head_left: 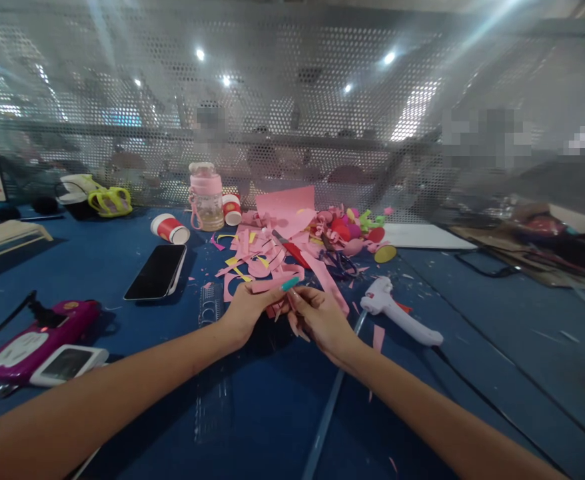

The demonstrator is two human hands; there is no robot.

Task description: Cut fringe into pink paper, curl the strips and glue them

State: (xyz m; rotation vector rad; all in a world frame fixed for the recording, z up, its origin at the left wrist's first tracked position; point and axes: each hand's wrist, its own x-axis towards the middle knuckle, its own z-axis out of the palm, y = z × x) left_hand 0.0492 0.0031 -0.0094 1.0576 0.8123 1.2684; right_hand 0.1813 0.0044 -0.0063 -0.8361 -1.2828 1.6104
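In the head view my left hand point(249, 310) and my right hand point(320, 319) meet above the near middle of the table, fingertips pinched together. Between them is a curled pink strip point(277, 280), looking like craft foam or paper; its lower end is hidden by my fingers. Just beyond lies a pile of pink cut-offs point(257, 257) with yellow bits among them. A red-handled cutting tool point(295, 253) rests on that pile. To the right of my right hand a white glue gun point(400, 312) lies on its side, a long translucent glue stick point(330, 407) running under my wrist.
Left of the pile are a black phone point(157, 272), a paper cup point(170, 229) and a pink-lidded bottle point(206, 200). A purple power strip point(42, 340) and white device point(70, 363) lie nearer. A clear ruler point(210, 303) is beside my left hand. A perforated screen point(292, 100) stands behind.
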